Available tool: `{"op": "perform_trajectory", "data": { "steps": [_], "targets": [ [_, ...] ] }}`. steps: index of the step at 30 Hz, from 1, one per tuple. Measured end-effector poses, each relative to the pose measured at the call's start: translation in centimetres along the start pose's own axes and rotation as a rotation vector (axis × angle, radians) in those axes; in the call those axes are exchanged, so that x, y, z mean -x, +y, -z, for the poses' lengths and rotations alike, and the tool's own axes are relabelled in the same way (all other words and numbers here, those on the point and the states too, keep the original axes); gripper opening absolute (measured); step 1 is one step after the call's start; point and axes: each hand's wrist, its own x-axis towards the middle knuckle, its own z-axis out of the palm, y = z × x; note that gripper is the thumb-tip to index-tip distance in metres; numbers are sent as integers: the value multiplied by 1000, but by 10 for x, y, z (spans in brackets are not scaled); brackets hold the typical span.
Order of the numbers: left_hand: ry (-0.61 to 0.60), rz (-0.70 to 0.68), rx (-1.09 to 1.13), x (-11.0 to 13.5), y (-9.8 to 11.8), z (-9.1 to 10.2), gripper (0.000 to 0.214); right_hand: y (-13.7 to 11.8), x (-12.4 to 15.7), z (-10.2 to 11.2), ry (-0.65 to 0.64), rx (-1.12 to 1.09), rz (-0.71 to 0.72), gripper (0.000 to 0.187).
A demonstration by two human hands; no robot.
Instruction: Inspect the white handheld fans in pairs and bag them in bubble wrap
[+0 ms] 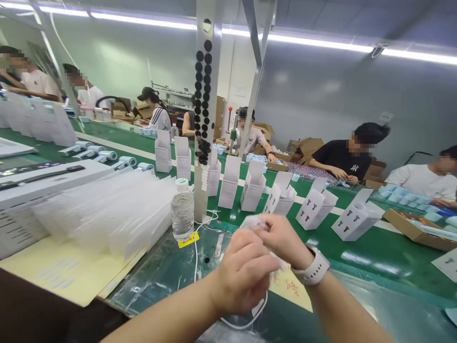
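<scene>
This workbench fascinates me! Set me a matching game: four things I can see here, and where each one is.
Things:
1. White smartwatch
2. Water bottle
3. Plastic packet
4. White cartons

Places:
A. Standing open on the green conveyor belt
B. Pinched between the left hand and right hand
C. On the right wrist
D. Beside a yellow tag

Pairs: 1C, 2D, 3B, 4A
</scene>
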Motion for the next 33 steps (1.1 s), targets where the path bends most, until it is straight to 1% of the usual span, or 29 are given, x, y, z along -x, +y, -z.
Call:
{"op": "perform_trajectory", "data": {
  "steps": [1,2,3,4,5,6,7,8,10,12,15,18,21,27,30,33],
  "targets": [
    [73,24,-29,16,-11,-6,31,3,-16,3,39,32,5,21],
    [71,91,-42,31,-23,-12,33,6,-32,6,99,71,4,22],
    [34,239,-54,45,-35,-17,31,8,-50,9,175,113,-2,21],
    [-20,456,-56,56,-46,-22,29,9,-67,12,259,153,-13,21],
    [-73,628,-57,65,-56,-26,30,11,-84,13,338,192,-24,21],
    [-108,733,-57,71,-64,-28,30,12,-100,14,406,226,-33,22],
    [-131,809,-58,74,-71,-30,31,13,-115,13,459,256,-39,23],
    [-141,842,-62,76,-75,-31,32,14,-128,10,496,282,-41,23],
    [-147,877,-70,76,-78,-31,34,16,-146,2,531,327,-37,23],
    [-161,914,-72,74,-75,-31,37,19,-156,-9,525,374,-22,21],
    [-225,961,-40,73,-68,-33,41,24,-159,-21,477,455,1,14],
    [-307,1003,6,71,-62,-34,45,26,-160,-28,419,549,6,8],
    [-349,1010,32,69,-59,-35,46,23,-163,-31,337,646,7,10],
    [-351,1002,39,68,-57,-35,45,7,-174,-38,118,792,-20,11],
    [-358,996,36,69,-58,-35,45,3,-185,-35,14,830,-49,11],
    [-378,1002,30,70,-58,-36,45,5,-203,-28,-78,861,-91,13]
  ]
}}
